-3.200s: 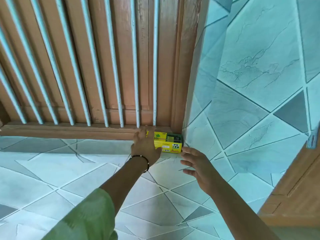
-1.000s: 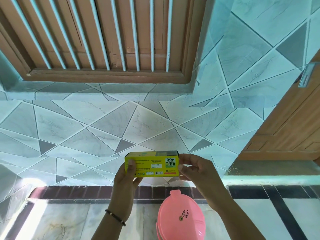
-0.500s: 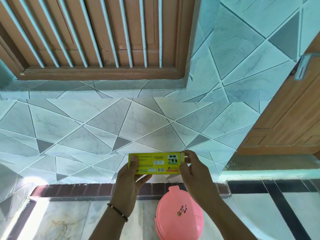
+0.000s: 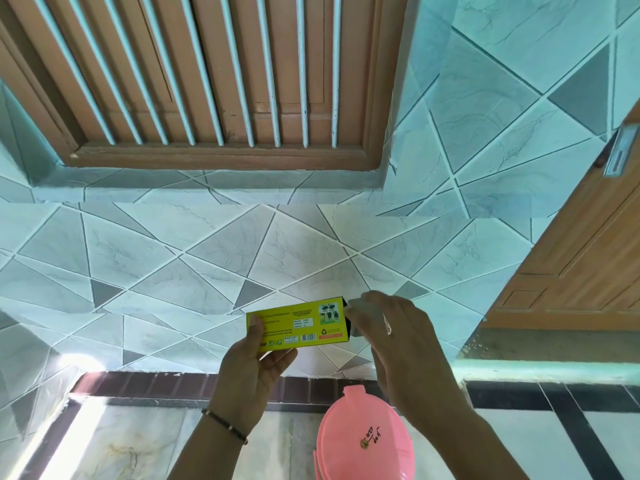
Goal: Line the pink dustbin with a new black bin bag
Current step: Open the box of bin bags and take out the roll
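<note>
I hold a yellow bin-bag box (image 4: 298, 325) level in front of me, printed side facing me. My left hand (image 4: 252, 368) grips its left end from below, thumb on the front. My right hand (image 4: 398, 344) is at the box's right end, its fingertips pinching the opened end flap, where a dark opening shows. The pink dustbin (image 4: 367, 441) stands on the floor below my right forearm, its lid closed with a small mark on top. No black bag is in sight.
A tiled wall with grey triangles rises ahead, topped by a wooden window with pale bars (image 4: 214, 81). A brown wooden door (image 4: 575, 265) stands at the right. A dark brick-red skirting strip (image 4: 156, 382) meets the marble floor (image 4: 121, 445).
The box came off the window ledge and down in front of me above the dustbin. My right fingers have shifted from gripping the right end to pulling its flap open.
</note>
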`<action>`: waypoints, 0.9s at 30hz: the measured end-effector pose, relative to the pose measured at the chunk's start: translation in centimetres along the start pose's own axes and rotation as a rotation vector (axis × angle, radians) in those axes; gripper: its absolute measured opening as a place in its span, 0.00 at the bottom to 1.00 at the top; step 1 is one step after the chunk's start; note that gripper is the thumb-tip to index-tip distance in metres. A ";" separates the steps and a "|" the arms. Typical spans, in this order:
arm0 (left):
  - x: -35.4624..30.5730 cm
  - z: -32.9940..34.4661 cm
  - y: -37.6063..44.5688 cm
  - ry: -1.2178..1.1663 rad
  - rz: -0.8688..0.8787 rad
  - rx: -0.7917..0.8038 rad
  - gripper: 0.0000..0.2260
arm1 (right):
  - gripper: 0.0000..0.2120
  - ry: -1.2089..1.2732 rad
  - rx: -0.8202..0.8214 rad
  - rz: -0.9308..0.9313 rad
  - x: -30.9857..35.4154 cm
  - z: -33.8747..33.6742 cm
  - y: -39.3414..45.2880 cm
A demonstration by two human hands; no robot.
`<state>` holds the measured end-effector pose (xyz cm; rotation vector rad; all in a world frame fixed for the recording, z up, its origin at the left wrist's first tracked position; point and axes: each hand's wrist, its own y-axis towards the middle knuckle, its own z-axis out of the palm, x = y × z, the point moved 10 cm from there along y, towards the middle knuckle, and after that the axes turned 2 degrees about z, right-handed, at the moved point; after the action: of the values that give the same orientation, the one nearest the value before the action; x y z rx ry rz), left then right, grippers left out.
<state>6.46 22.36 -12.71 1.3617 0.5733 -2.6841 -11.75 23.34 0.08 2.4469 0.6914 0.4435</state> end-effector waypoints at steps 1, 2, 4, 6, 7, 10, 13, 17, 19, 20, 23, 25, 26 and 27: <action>-0.3 0.2 0.0 0.005 0.007 0.006 0.21 | 0.29 0.006 0.009 -0.009 0.2 0.4 -0.2; -0.5 0.3 0.2 0.010 0.018 0.010 0.17 | 0.28 0.012 0.016 0.007 0.0 0.8 -0.4; -1.0 0.5 0.2 0.021 0.044 -0.002 0.13 | 0.26 0.036 0.000 0.029 -0.6 1.2 -0.9; -1.3 0.7 0.1 0.036 0.055 -0.020 0.14 | 0.18 0.069 -0.024 0.013 -0.7 1.1 -1.1; -1.4 0.7 0.0 0.040 0.060 -0.031 0.14 | 0.13 0.087 -0.035 0.015 -0.8 1.1 -1.2; -1.6 0.8 -0.1 0.050 0.080 -0.041 0.15 | 0.08 0.260 -0.035 0.126 -1.7 0.8 -1.3; -1.6 1.1 -0.4 0.041 0.066 -0.033 0.14 | 0.09 0.439 -0.006 0.273 -3.4 0.9 -1.0; -1.1 1.0 -0.6 0.034 0.053 -0.040 0.15 | 0.12 0.510 0.233 0.296 -3.6 3.4 -1.2; -1.0 1.0 -0.6 0.032 0.064 -0.038 0.14 | 0.08 0.599 0.286 0.369 -3.9 4.2 -1.7; -1.0 1.0 -0.5 0.027 0.069 -0.037 0.14 | 0.08 0.638 0.280 0.414 -4.3 4.3 -1.9; -1.2 1.7 -0.4 0.069 0.095 -0.005 0.13 | 0.16 0.712 0.264 0.508 -5.4 4.6 -2.1; -1.8 2.5 -0.5 0.155 0.137 0.016 0.16 | 0.15 0.854 0.272 0.607 -6.2 5.4 -2.5; -2.4 3.0 -0.7 0.224 0.173 0.021 0.17 | 0.15 0.965 0.274 0.673 -6.6 6.0 -2.9; -3.3 3.5 -1.0 0.306 0.224 0.023 0.17 | 0.15 1.081 0.285 0.733 -6.9 6.6 -3.4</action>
<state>5.51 21.73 -7.96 1.7433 0.3841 -2.3323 -15.67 19.11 -8.26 2.5193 0.1760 2.1527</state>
